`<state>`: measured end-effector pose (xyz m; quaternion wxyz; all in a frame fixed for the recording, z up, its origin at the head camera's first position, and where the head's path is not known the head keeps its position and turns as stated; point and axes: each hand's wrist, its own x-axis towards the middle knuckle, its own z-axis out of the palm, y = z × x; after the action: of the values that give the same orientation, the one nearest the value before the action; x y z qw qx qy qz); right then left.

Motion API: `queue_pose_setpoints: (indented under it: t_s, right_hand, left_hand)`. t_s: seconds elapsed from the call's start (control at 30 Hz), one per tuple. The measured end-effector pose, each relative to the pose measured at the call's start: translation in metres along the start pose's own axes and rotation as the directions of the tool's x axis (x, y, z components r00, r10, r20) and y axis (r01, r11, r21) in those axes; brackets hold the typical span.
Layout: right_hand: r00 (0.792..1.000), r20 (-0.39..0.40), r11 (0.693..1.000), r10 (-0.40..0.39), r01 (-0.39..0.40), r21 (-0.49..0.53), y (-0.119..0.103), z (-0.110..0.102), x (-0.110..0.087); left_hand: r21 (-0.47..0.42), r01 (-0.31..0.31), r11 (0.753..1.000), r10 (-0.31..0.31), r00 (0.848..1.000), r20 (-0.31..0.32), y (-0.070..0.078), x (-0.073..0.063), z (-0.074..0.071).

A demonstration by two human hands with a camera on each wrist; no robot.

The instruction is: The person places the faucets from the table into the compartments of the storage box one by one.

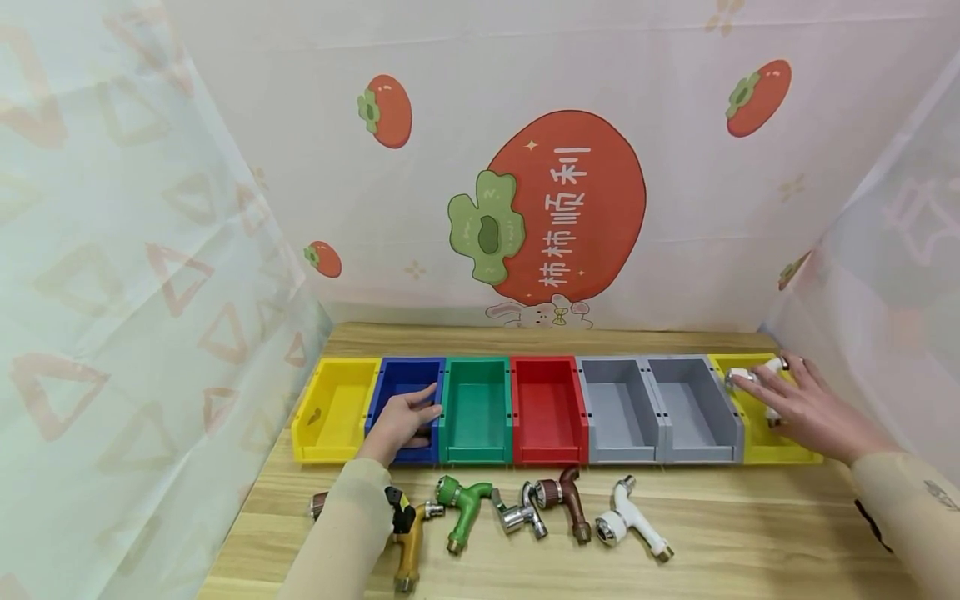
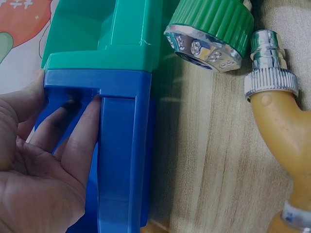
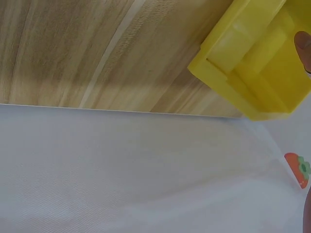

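1. The left hand (image 1: pixel 401 421) reaches into the blue bin (image 1: pixel 420 454), its fingers extended against the wall that adjoins the green bin (image 1: pixel 476 454) at 3 o'clock; nothing shows in its grasp.
2. The right hand (image 1: pixel 813 408) holds a white-and-chrome tap (image 1: pixel 768 367) over the right-hand yellow bin (image 1: pixel 783 454), at the 3 o'clock end of the row; its fingers cover much of the tap, and whether the tap touches the bin cannot be told; the right wrist view catches just a fingertip and part of that bin.
3. Below the left hand, at 6 o'clock, lies a yellow tap (image 1: pixel 408 550), partly behind the sleeve; a green tap (image 1: pixel 467 510) lies between 4 and 5 o'clock of the hand.
4. From the green tap towards 3 o'clock, a chrome tap (image 1: pixel 517 518), a brown tap (image 1: pixel 576 504) and a second white tap (image 1: pixel 636 518) follow on the wood-grained table (image 1: pixel 720 517).
5. A red bin (image 1: pixel 550 454) and two grey bins (image 1: pixel 625 454) fill the row between green and yellow.
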<state>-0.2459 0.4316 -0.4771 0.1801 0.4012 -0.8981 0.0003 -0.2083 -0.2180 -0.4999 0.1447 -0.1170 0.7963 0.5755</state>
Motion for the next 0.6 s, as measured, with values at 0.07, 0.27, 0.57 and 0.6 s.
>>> queue_pose_setpoints:
  t_s: [0.07, 0.27, 0.57, 0.6]
  right_hand:
    - [0.999, 0.021, 1.000, 0.025, -0.025, 0.000, -0.0005, -0.0004, 0.0015]
    - [0.999, 0.017, 0.999, 0.032, -0.032, -0.001, 0.0022, 0.0018, 0.0053]
    - [0.998, 0.034, 0.998, 0.059, -0.060, 0.013, 0.0053, 0.0042, 0.0071]
    - [0.998, 0.034, 0.998, 0.062, -0.062, 0.014, 0.0054, 0.0045, 0.0073]
  left_hand:
    - [-0.003, -0.003, 1.000, 0.003, 1.000, 0.002, -0.0003, 0.0001, -0.0002]
    - [-0.015, -0.002, 1.000, 0.002, 1.000, 0.003, -0.0011, 0.0013, 0.0001]
    - [-0.011, -0.006, 1.000, 0.006, 1.000, 0.007, -0.0005, -0.0004, -0.0007]
    - [-0.012, -0.006, 1.000, 0.006, 1.000, 0.008, -0.0005, -0.0004, -0.0008]
